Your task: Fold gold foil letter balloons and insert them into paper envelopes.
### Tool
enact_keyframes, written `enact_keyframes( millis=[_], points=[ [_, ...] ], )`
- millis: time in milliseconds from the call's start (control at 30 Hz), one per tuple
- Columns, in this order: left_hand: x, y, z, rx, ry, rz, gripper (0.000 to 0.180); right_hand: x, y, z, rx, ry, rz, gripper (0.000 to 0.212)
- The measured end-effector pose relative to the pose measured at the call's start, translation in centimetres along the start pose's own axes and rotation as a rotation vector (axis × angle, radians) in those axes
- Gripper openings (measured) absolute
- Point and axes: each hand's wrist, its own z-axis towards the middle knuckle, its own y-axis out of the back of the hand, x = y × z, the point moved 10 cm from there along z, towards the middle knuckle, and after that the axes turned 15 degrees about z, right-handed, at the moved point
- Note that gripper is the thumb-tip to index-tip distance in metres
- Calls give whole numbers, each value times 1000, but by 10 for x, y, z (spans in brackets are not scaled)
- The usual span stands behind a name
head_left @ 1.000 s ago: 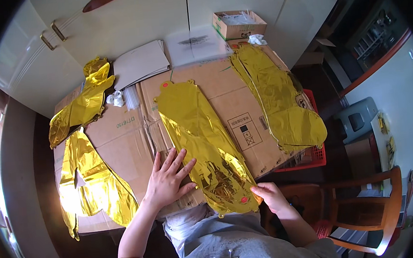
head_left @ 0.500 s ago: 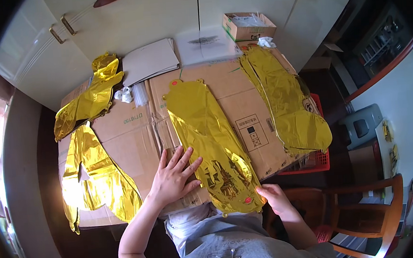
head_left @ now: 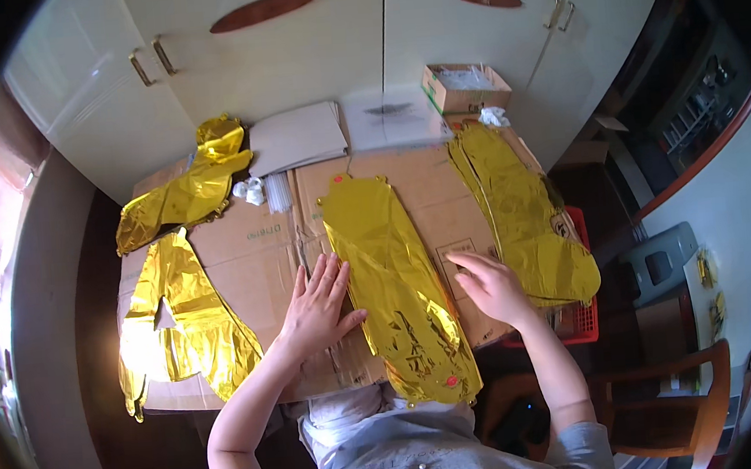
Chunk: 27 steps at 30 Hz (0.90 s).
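Observation:
A long gold foil balloon (head_left: 391, 260), uninflated, lies flat in front of me with its near end at the cardboard's front edge. It has a small red spot at each end. My left hand (head_left: 315, 305) rests flat at its left edge, fingers stretched out and pointing away from me. On the other side, my right hand (head_left: 490, 287) hovers just right of the balloon over the cardboard (head_left: 264, 270), fingers extended and nothing in them. More flat gold foil balloons lie around: an A-shaped one (head_left: 186, 289) at left, a crumpled one (head_left: 183, 192) behind it, and a stack (head_left: 529, 222) at right.
At the back are grey-white sheets (head_left: 297, 135), clear plastic tubes (head_left: 278, 192), white crumpled tissue (head_left: 248, 190) and an open carton (head_left: 467, 88). White cabinets (head_left: 291, 56) rise behind. To the right stand a red basket (head_left: 585, 319) and a wooden chair (head_left: 660, 380).
My right hand has let go of the balloon's near right corner and moved up beside its right edge. The left hand stays by the left edge. The view has tilted upward.

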Motion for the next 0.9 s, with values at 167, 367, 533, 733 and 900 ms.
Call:
enact_keyframes(
  millis=[167, 367, 533, 733, 900],
  points=[
    [9, -12, 16, 2, 10, 70, 89, -32, -65, 67, 246, 189, -271, 46],
    [11, -10, 21, -56, -3, 95, 90, -45, -94, 84, 305, 203, -352, 51],
    [18, -12, 28, -48, -56, 139, 89, -52, -96, 81, 248, 180, -406, 51],
    [20, -13, 29, -63, -72, 153, 89, -51, -98, 79, 220, 175, -456, 52],
    [20, -7, 30, -52, -80, 146, 86, -50, -98, 80, 231, 157, -476, 52]
  ],
)
